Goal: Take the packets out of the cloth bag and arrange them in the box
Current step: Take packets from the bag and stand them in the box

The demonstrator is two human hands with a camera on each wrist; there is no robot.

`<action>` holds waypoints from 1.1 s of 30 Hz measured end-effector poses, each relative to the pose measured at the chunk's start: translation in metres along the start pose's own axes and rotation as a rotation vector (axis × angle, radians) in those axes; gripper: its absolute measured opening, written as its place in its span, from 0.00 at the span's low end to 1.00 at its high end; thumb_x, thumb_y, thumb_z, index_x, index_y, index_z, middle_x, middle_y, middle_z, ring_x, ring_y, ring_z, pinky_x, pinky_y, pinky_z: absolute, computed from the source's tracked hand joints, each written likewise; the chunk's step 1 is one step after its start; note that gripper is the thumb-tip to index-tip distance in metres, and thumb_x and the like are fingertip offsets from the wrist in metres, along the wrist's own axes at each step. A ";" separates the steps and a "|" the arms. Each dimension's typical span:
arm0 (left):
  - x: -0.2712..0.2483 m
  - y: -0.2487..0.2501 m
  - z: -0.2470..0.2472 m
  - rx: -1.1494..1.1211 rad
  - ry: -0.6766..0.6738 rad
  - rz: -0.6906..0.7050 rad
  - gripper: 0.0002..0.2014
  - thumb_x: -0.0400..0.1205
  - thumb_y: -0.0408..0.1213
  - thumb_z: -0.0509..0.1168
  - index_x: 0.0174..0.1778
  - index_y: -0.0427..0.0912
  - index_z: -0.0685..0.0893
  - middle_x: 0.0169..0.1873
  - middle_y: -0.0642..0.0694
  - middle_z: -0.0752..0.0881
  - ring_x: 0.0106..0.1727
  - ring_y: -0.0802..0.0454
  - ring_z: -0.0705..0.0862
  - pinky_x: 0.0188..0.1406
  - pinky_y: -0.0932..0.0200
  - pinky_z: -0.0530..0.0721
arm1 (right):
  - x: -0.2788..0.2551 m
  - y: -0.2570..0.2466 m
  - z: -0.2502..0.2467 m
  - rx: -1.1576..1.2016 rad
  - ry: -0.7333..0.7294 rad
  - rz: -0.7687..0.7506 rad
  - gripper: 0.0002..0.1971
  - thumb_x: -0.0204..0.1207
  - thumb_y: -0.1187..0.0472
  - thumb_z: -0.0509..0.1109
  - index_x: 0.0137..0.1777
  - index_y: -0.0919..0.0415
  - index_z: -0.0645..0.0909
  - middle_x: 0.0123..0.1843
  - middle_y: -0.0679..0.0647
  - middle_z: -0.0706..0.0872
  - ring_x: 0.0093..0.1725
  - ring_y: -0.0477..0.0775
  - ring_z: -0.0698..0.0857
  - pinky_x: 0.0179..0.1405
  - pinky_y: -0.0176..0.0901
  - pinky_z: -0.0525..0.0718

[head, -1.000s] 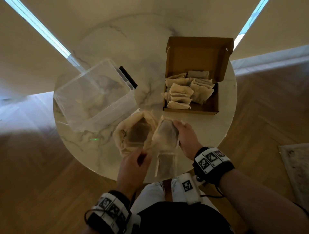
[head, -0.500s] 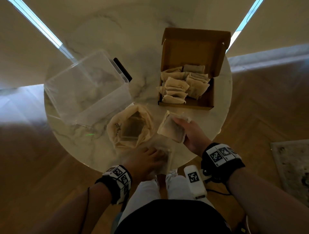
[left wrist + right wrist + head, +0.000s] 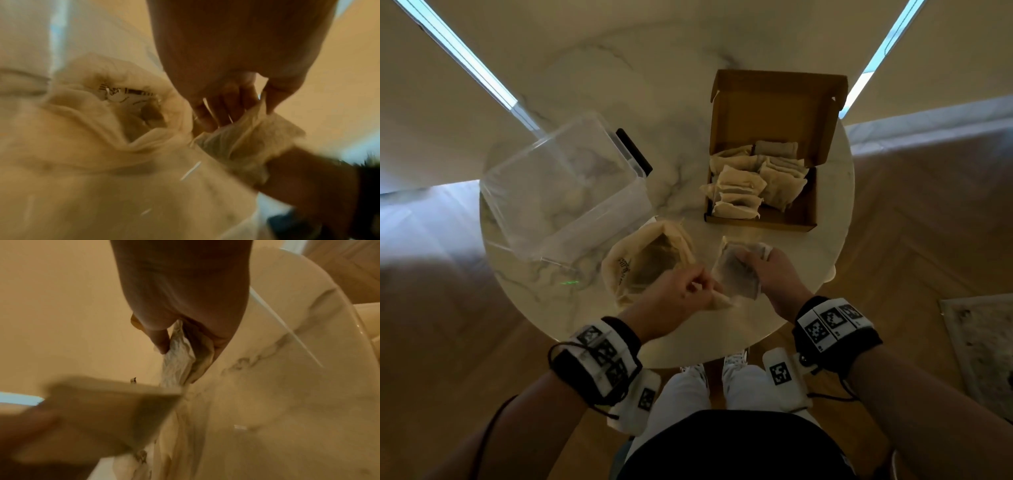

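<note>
Packets [image 3: 753, 183] already fill much of the open cardboard box [image 3: 810, 209] at the far right of your round marble surface [image 3: 678, 102], stacked on edge in overlapping rows. Your right hand [image 3: 774, 274] is clamped on another packet [image 3: 736, 274], thumb over its top and fingers beneath, holding it just above the surface between the box and the cloth bag [image 3: 619, 260]. Your left hand [image 3: 681, 291] pinches the corner of a second packet [image 3: 724, 301] right beside the first; in the left wrist view its fingers [image 3: 216, 110] curl onto the crinkled paper edge [image 3: 246, 138]. The cloth bag sits open-mouthed near the front edge, touching the clear plastic container [image 3: 565, 192] behind it. Dark printing shows on the bag's outer side, too small to read; in the left wrist view something with black-and-white markings [image 3: 123, 95] lies inside its mouth, also unreadable. The packets carry no writing you can make out. Black-and-white square tags cover both wristbands [image 3: 832, 322]. A small green light spot [image 3: 570, 282] lies on the surface left of the bag.
</note>
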State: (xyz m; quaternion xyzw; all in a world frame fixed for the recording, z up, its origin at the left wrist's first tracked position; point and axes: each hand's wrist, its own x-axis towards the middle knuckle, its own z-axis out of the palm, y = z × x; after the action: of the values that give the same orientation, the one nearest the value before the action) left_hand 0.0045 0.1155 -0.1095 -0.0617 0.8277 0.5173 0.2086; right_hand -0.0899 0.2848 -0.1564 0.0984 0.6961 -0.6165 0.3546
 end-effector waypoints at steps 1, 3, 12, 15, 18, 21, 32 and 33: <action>0.001 0.011 -0.007 -0.088 -0.025 -0.003 0.08 0.82 0.36 0.62 0.38 0.52 0.77 0.44 0.47 0.86 0.45 0.52 0.83 0.45 0.56 0.82 | -0.001 -0.001 0.003 -0.025 -0.047 -0.013 0.09 0.82 0.61 0.68 0.55 0.64 0.86 0.49 0.57 0.91 0.49 0.54 0.89 0.50 0.49 0.86; 0.007 0.030 -0.018 -0.147 -0.050 0.012 0.10 0.83 0.31 0.59 0.39 0.49 0.76 0.37 0.49 0.81 0.38 0.57 0.80 0.40 0.62 0.79 | -0.006 -0.006 0.009 -0.073 -0.150 -0.037 0.09 0.82 0.61 0.68 0.55 0.67 0.85 0.43 0.54 0.90 0.40 0.48 0.88 0.41 0.41 0.84; 0.036 0.044 -0.030 0.094 0.191 -0.063 0.04 0.85 0.39 0.60 0.45 0.49 0.77 0.37 0.53 0.80 0.38 0.55 0.77 0.36 0.63 0.75 | -0.015 -0.023 0.025 0.015 -0.234 0.059 0.14 0.88 0.62 0.56 0.62 0.65 0.82 0.49 0.64 0.89 0.35 0.51 0.88 0.25 0.40 0.84; 0.038 0.045 -0.036 0.166 0.209 -0.060 0.03 0.85 0.41 0.60 0.47 0.49 0.78 0.40 0.52 0.82 0.41 0.54 0.80 0.37 0.62 0.78 | -0.016 -0.030 0.028 0.145 -0.236 0.112 0.22 0.89 0.47 0.50 0.62 0.58 0.83 0.58 0.62 0.89 0.53 0.58 0.89 0.47 0.49 0.88; 0.043 0.042 -0.044 0.222 0.142 -0.064 0.03 0.84 0.41 0.61 0.46 0.53 0.79 0.41 0.53 0.83 0.44 0.53 0.81 0.42 0.60 0.79 | -0.020 -0.038 0.027 0.242 -0.339 0.116 0.33 0.83 0.34 0.44 0.62 0.54 0.85 0.57 0.55 0.91 0.57 0.55 0.90 0.56 0.52 0.88; 0.049 0.042 -0.054 0.275 0.032 -0.065 0.05 0.84 0.41 0.63 0.43 0.55 0.79 0.42 0.55 0.83 0.45 0.56 0.81 0.44 0.61 0.78 | -0.023 -0.041 0.029 0.260 -0.405 0.070 0.33 0.81 0.35 0.52 0.67 0.60 0.81 0.59 0.58 0.90 0.58 0.56 0.89 0.54 0.46 0.88; 0.050 0.037 -0.072 0.054 0.268 -0.119 0.02 0.83 0.40 0.65 0.46 0.47 0.82 0.32 0.53 0.82 0.33 0.58 0.79 0.36 0.66 0.78 | -0.004 -0.037 0.031 0.221 -0.319 0.026 0.12 0.85 0.59 0.64 0.57 0.65 0.85 0.52 0.59 0.92 0.49 0.53 0.91 0.43 0.42 0.88; 0.048 0.033 -0.079 0.009 0.294 -0.150 0.04 0.84 0.40 0.65 0.47 0.45 0.82 0.31 0.51 0.82 0.32 0.57 0.79 0.35 0.64 0.78 | -0.002 -0.037 0.029 0.230 -0.305 0.027 0.12 0.85 0.59 0.63 0.57 0.64 0.85 0.51 0.58 0.92 0.48 0.53 0.91 0.42 0.41 0.88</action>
State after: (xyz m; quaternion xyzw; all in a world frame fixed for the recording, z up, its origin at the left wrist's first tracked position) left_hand -0.0714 0.0668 -0.0717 -0.1974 0.8446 0.4821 0.1237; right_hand -0.0989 0.2506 -0.1259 0.0531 0.5579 -0.6949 0.4506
